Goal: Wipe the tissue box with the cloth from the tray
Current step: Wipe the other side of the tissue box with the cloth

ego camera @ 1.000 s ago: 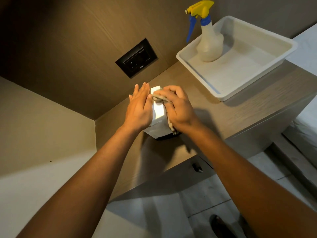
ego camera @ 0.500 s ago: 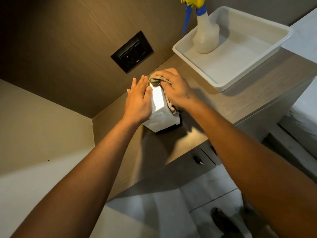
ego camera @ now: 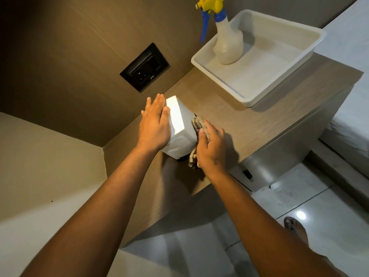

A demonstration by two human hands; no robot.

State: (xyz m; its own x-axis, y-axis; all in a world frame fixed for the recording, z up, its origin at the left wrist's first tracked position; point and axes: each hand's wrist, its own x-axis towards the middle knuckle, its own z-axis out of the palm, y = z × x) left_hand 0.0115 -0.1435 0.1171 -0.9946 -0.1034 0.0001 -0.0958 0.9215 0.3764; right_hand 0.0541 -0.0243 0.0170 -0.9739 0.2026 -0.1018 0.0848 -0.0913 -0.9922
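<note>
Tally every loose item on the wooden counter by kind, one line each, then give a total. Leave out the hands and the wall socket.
White rectangular tissue box: 1
Beige knitted cloth, pressed to the box's side by the right hand: 1
White plastic tray: 1
Translucent spray bottle with yellow and blue trigger, standing in the tray: 1
Total: 4

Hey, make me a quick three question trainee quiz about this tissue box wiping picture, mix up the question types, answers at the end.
1. True or false: the spray bottle stands inside the tray.
2. Which hand presses the cloth on the tissue box? A) left hand B) right hand
3. Fill in: the left hand lies flat and ____ against the box's left side.

Key: 1 true; 2 B; 3 open
</note>
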